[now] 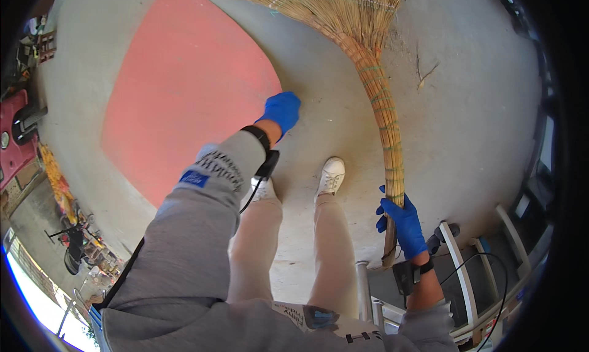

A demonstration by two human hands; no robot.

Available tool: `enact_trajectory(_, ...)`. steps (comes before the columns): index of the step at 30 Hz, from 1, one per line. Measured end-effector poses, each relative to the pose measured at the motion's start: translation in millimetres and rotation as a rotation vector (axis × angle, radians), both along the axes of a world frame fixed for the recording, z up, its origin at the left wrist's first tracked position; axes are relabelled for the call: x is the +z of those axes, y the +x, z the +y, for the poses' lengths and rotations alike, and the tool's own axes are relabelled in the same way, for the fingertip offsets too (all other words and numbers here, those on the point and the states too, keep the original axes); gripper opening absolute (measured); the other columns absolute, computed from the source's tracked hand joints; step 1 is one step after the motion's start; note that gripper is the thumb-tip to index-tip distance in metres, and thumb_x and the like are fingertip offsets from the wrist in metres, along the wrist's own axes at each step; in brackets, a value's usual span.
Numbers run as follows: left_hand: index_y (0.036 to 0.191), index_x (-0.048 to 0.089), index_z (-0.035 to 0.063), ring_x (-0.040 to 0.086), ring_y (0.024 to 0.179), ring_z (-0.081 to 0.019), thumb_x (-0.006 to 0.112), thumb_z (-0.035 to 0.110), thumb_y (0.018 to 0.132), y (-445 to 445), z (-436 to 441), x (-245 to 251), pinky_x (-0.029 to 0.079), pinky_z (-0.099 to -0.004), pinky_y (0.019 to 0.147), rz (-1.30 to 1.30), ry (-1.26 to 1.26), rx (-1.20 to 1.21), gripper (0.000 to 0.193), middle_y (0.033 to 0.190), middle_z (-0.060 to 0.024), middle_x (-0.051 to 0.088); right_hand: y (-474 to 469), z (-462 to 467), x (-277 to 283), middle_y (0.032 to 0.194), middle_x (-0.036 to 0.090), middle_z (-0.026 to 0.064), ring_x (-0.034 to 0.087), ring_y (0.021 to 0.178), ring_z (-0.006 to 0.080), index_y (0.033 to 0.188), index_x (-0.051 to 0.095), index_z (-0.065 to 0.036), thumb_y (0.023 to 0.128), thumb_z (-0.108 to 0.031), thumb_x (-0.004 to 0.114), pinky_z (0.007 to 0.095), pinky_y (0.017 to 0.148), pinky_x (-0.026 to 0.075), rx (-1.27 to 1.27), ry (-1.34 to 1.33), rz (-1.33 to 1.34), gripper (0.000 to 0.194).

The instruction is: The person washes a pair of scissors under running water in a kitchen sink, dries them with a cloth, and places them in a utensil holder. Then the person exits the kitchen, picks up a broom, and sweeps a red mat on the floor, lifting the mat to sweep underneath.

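My left hand (282, 112), in a blue glove, is closed at the near right edge of a large flat red sheet or board (193, 76), whose rounded-looking edge casts a shadow on the grey floor. The fingertips are hidden from view. At the lower right my right hand (405, 223), also gloved in blue, grips the lower handle of a straw broom (391, 145). The handle curves upward, bound with green ties, and its bristles (340, 2) fan out at the top of the view.
Dry twigs (425, 76) and debris lie right of the broom. White bars of a rack (460, 271) stand beside my right wrist. A pink scooter (16, 136) and clutter are at the far left. My white shoes (332, 173) stand on the floor.
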State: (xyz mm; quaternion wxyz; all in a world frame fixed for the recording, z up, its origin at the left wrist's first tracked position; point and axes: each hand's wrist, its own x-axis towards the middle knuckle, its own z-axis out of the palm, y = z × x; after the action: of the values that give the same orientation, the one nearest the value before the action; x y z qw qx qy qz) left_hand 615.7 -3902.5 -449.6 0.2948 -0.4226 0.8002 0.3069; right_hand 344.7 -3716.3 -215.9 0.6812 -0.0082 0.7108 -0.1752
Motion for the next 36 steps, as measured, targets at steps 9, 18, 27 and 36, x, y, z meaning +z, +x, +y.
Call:
enact_trajectory(9,0.098,0.061,0.0021,0.063,0.074,-0.0256,0.054,0.043,0.087,142.3,-1.6,76.4,0.051,-0.0404,0.063,-0.334,0.059,0.677,0.044,0.089,-0.0124,0.064,-1.2,-21.9,37.9,0.077,0.059,0.0076,0.058,0.055,0.015,0.12,0.051,-0.006,0.088,-0.024,0.06,0.0277,0.052,0.05,-0.059,-0.016,-0.106,0.038)
enact_trajectory(18,0.07,0.062,0.003,0.057,0.046,-0.0233,0.046,0.046,0.089,269.6,17.2,256.4,0.045,-0.0369,0.044,-0.293,0.117,1.107,0.05,0.054,-0.0105,0.056,17.2,-44.5,65.2,0.068,0.052,0.0048,0.049,0.045,0.0126,0.094,0.055,-0.006,0.081,-0.026,0.069,0.0259,0.04,0.043,0.113,-0.11,0.084,0.028)
enact_trajectory(27,0.081,0.068,0.006,0.065,0.062,-0.0271,0.042,0.041,0.091,394.8,91.2,360.7,0.051,-0.0403,0.059,-0.449,-0.25,0.897,0.044,0.069,-0.0123,0.065,33.3,-116.6,200.9,0.062,0.048,0.0,0.043,0.045,0.0089,0.095,0.055,-0.007,0.083,-0.021,0.063,0.0223,0.042,0.035,0.105,-0.138,-0.108,0.02)
enact_trajectory(36,0.087,0.07,0.0122,0.066,0.081,-0.0296,0.048,0.035,0.088,361.4,85.4,334.0,0.051,-0.041,0.068,-0.291,-0.197,0.852,0.032,0.085,-0.0097,0.068,137.1,-318.2,332.0,0.058,0.042,-0.0007,0.037,0.04,0.0074,0.113,0.05,0.001,0.088,-0.019,0.054,0.023,0.036,0.029,0.391,-0.543,-0.241,0.033)
